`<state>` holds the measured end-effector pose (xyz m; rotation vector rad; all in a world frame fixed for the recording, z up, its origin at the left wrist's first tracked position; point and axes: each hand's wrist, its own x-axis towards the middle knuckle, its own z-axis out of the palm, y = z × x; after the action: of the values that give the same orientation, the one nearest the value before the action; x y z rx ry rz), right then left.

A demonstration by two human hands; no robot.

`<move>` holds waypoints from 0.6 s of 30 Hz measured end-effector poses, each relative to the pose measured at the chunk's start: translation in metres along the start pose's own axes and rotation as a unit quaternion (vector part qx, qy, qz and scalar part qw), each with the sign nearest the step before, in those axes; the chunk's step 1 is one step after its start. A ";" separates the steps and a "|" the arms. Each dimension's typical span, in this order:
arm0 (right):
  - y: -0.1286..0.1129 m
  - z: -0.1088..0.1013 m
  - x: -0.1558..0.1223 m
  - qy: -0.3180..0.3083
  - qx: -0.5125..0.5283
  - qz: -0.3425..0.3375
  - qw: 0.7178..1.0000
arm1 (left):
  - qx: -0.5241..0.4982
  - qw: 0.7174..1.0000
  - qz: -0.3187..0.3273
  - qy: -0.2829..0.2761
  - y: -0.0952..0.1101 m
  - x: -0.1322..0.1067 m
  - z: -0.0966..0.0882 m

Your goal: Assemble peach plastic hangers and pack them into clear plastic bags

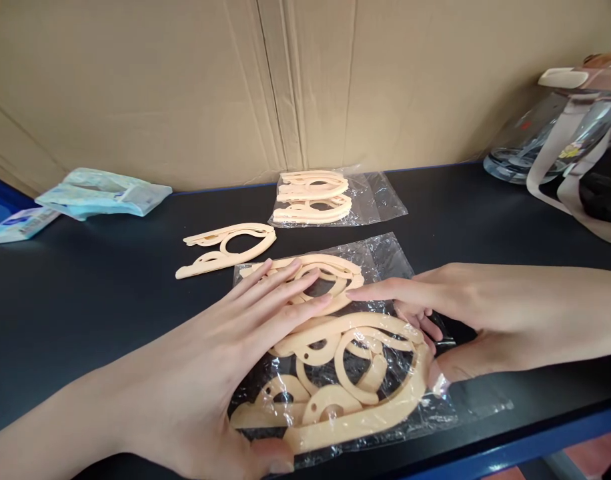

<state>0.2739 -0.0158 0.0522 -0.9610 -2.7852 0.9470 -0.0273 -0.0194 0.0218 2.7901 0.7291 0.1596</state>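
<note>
A clear plastic bag (pixel 385 257) lies on the black table (pixel 85 313), filled with cream plastic ring-shaped parts (pixel 355 373). My left hand (pixel 225 360) rests flat on the bag's left side, fingers stretched over the parts, thumb at the near edge. My right hand (pixel 435 310) reaches in from the right, index finger extended onto the bag, the other fingers curled at the bag's right edge, gripping the film. The two index fingertips almost meet over the parts.
Loose cream parts (pixel 230 247) lie left of the bag. A second bag of parts (pixel 325 197) sits farther back. Blue tissue packs (pixel 103 192) are at the far left, a glass jug (pixel 550 133) with straps at the far right. Cardboard (pixel 185 87) stands behind the table.
</note>
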 end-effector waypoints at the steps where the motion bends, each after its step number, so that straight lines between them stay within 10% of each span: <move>1: -0.001 -0.002 0.000 -0.024 0.014 0.007 1.000 | 0.002 1.000 -0.004 0.000 0.000 0.000 0.000; 18: -0.002 0.003 0.006 -0.069 0.052 0.037 0.996 | 0.025 0.999 0.006 -0.035 0.000 0.000 -0.008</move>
<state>0.2676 -0.0151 0.0501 -1.0273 -2.7937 1.2007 -0.0287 -0.0176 0.0291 2.8323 0.7100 0.0468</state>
